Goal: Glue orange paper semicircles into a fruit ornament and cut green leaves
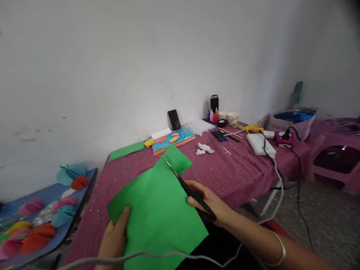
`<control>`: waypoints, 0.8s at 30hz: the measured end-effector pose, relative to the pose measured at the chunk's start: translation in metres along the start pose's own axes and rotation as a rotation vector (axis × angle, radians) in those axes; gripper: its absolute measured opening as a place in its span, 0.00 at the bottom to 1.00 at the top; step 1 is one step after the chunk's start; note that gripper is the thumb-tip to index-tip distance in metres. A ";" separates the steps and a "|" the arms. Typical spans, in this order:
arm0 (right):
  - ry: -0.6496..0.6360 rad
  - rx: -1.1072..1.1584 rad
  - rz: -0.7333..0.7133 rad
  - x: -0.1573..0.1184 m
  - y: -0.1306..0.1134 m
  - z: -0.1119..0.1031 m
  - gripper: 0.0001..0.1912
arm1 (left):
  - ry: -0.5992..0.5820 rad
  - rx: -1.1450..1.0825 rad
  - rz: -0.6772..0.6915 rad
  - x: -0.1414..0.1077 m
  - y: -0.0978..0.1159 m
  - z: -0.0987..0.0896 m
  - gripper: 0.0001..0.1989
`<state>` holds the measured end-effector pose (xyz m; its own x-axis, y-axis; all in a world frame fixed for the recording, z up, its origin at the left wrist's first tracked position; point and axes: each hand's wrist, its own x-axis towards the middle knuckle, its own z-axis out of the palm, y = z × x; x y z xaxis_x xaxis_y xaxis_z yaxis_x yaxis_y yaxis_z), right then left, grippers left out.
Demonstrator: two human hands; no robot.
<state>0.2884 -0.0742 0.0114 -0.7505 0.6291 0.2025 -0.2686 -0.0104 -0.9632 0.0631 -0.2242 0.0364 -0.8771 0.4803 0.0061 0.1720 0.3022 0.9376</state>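
My left hand (114,234) grips the left edge of a large green paper sheet (157,214), thumb on top and fingers hidden beneath. My right hand (207,203) is closed on the handles of black-handled scissors (193,193). Their blades reach up and left into the sheet near its far end, where a smaller green flap (178,159) spreads out to the right of the blades. The sheet is held above the front of the table, partly over my lap. A pale cable crosses in front of its lower part.
On the checked tablecloth (214,178) lie folded green paper (126,151), crumpled tissue (205,149), a phone (174,119) against the wall and a white power bank (261,144) with cables. Paper pumpkins and other paper shapes rest on a blue board (56,191) at left. A pink stool (338,157) stands right.
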 end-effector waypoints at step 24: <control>0.056 0.084 0.014 0.002 0.010 0.008 0.33 | -0.027 -0.131 -0.093 -0.015 0.014 0.002 0.13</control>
<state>0.2800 -0.0793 0.0034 -0.7201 0.6710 0.1767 -0.3096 -0.0827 -0.9473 0.0795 -0.2252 0.0491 -0.8737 0.4780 -0.0905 0.0295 0.2376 0.9709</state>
